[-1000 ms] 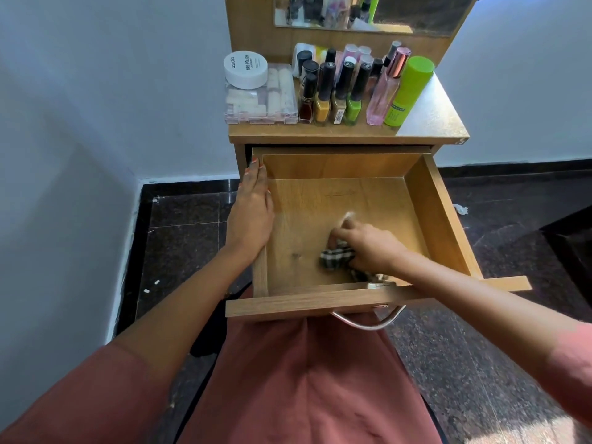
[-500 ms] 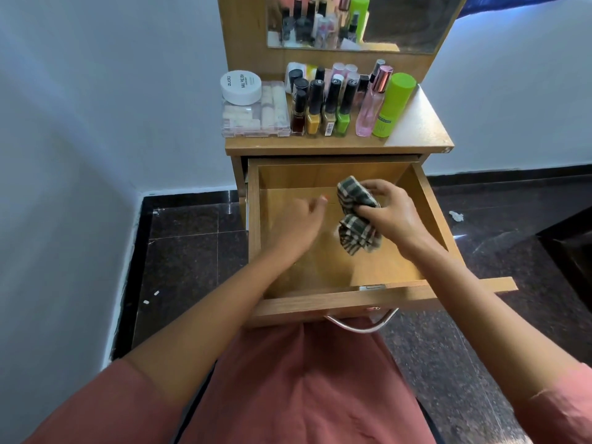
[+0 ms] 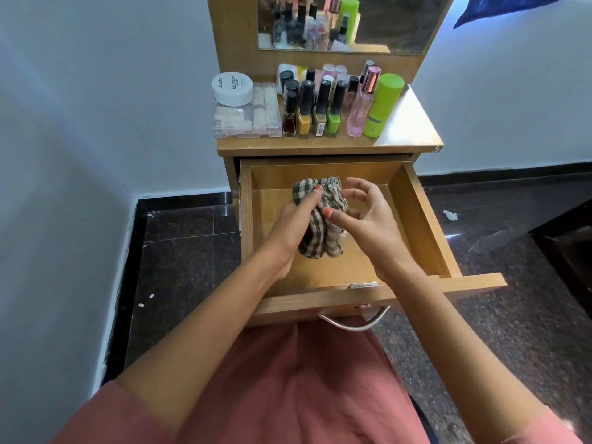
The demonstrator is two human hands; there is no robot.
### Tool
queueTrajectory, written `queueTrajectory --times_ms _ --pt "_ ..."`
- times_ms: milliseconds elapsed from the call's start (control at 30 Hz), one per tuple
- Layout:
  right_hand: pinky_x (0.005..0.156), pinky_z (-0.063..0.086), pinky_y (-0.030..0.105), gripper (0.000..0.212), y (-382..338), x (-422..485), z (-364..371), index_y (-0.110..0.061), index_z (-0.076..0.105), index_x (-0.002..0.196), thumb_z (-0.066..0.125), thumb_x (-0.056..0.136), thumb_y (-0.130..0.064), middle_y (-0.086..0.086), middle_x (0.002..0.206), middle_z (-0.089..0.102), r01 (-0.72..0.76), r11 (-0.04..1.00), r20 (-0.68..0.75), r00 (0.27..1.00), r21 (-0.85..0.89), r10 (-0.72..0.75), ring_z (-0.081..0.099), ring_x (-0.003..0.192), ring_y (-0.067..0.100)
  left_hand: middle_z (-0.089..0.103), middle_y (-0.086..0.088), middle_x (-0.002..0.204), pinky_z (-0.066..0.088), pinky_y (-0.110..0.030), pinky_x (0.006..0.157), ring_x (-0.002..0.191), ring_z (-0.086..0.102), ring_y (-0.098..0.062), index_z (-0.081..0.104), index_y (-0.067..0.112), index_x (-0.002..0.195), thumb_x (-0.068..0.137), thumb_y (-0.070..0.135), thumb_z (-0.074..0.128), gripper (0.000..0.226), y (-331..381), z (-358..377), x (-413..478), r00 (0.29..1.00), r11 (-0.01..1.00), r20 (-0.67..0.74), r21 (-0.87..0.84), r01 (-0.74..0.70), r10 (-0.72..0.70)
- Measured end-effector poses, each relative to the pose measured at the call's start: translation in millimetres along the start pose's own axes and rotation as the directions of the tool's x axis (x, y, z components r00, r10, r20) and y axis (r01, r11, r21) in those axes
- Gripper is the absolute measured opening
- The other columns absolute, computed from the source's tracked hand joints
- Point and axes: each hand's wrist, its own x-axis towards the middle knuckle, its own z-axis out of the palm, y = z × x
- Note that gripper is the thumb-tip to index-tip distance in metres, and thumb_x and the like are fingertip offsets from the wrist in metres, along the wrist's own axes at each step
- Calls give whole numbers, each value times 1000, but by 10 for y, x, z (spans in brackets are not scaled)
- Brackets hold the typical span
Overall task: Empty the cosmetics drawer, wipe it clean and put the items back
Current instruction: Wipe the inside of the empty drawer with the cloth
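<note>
The drawer (image 3: 419, 219) is pulled out toward the person, and both hands are above its wooden bottom, close together. The left hand (image 3: 288, 227) grips the checked cloth (image 3: 320, 241) — its fingers are curled around the upper, bunched part, and the rest of the cloth hangs down. I cannot tell if the lower end touches the drawer bottom. The right hand (image 3: 368, 219) is just beside it: only the thumb touches the cloth, and the other fingers are loosely bent and hold nothing. On the cabinet top (image 3: 407, 129) behind the drawer stand the cosmetics — 4 nail polish bottles (image 3: 304, 120) in the front row, a pink perfume bottle (image 3: 360, 110), a green can (image 3: 381, 107), and a white jar (image 3: 232, 89) on a clear box (image 3: 246, 123). A mirror (image 3: 400, 24) is above them.
</note>
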Motion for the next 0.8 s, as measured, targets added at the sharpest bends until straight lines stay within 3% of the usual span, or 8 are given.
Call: queueTrajectory --times_ms 133,233,367,467,533,600,700,800 --pt "69 52 16 44 -6 32 -1 -14 54 115 72 76 -6 -4 96 58 60 996 -51 997 -66 -63 55 83 6 66 24 78 44 -10 62 76 60 12 60 38 84 92 50 42 22 21 -31 -45 996 991 -34 109 -75 79" --pt "77 54 21 35 -33 78 -121 -8 60 112 68 78 -3 1 96 63 75 996 8 997 -50 -75 59 88 11 57 26 89 37 -13 68 84 52 10 53 40 91 91 46 44 11 61 -91 -40 990 979 -44 163 -122 131" --pt "77 54 21 25 -27 127 -208 -1 62 105 65 80 -2 4 92 65 88 994 -3 996 68 -88 62 88 14 65 28 76 38 -14 69 72 60 17 59 38 84 91 44 46 16 109 -130 -29 991 983 -13 122 -134 137" --pt "85 51 24 35 27 153 -157 -6 56 117 64 84 -13 4 106 63 63 998 -1 998 31 -63 59 99 12 70 16 85 47 -28 83 86 65 -1 63 30 86 92 39 48 19 81 -104 1 996 996 -14 11 -89 89" --pt "91 49 27 52 69 166 -146 -14 47 129 62 82 -31 4 122 57 -40 998 92 995 51 35 56 111 12 69 9 94 48 -34 89 95 63 -10 63 26 92 91 35 50 15 86 -108 8 1000 990 -12 -137 -29 28" --pt "85 51 25 63 96 154 -137 -15 44 131 59 76 -43 4 122 59 -128 989 224 969 80 107 59 109 13 69 4 99 50 -32 87 98 62 -13 62 22 96 90 31 53 14 104 -128 20 1000 973 15 -230 10 -7" --pt "71 55 19 42 128 121 -122 -11 57 114 60 80 -34 5 106 68 -92 993 273 960 69 70 66 93 14 67 5 99 50 -28 84 97 62 -11 60 22 97 90 30 54 12 130 -120 51 1000 976 10 -216 11 -9" --pt "69 55 17 32 120 103 -120 -20 58 106 63 77 -33 -1 101 69 14 999 233 972 39 -23 68 90 7 65 7 99 48 -28 85 96 61 -11 56 24 101 93 36 47 17 158 -50 105 997 991 -54 -122 -56 49"
